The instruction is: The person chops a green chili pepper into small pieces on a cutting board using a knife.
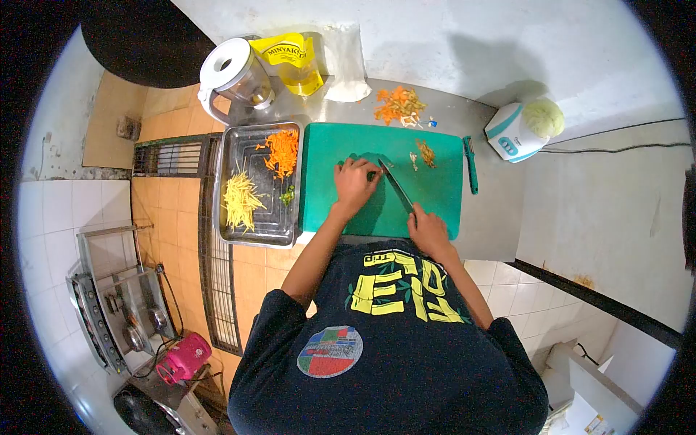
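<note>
My left hand (354, 183) rests on the green cutting board (326, 145) with its fingers curled over a small item at the knife's tip; what it is cannot be made out. In my right hand (429, 232) is the handle of a kitchen knife (396, 184), its blade angled up and left toward my left fingertips. Brownish peelings (426, 154) and small white bits (414, 161) lie on the board, right of the blade. Left of the board, a metal tray (224, 174) holds shredded carrot (281, 154), pale yellow strips (241, 201) and a little chopped green vegetable (287, 196).
Behind the board are a peelings pile (397, 106), a white plastic bag (348, 69), a yellow oil pouch (296, 69) and a blender jug (243, 76). A green-handled peeler (471, 167) lies right, near a white-and-teal appliance base (507, 134) bearing a cabbage (544, 117).
</note>
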A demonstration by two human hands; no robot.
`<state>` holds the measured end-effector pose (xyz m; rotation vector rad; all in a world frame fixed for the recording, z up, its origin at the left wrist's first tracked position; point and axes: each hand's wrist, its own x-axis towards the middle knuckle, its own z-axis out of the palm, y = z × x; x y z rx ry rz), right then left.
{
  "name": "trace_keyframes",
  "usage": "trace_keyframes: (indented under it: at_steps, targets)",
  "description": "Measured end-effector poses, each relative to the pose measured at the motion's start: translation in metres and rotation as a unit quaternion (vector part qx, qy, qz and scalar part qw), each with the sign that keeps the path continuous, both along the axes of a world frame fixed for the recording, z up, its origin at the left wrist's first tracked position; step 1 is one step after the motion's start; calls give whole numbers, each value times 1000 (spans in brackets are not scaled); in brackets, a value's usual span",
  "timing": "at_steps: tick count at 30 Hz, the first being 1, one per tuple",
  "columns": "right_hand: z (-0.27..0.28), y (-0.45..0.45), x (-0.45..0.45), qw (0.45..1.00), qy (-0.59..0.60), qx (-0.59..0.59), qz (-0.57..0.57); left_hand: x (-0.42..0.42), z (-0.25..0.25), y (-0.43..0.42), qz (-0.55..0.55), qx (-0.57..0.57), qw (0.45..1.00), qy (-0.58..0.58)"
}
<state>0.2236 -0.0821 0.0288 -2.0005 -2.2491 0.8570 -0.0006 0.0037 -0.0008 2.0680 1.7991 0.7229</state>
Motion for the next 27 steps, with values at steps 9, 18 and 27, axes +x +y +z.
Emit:
trace_keyframes:
  at_steps: [9,18,27]
  targets:
    - [0,3,-3,1000,-4,-30,3,0,-3,2,-4,13,1000,3]
    - [3,7,-5,1000,17,-10,-17,-3,-1,5,8,-18,999,-26]
    - [2,5,-5,1000,29,7,-8,-3,-7,8,0,-54,998,-30]
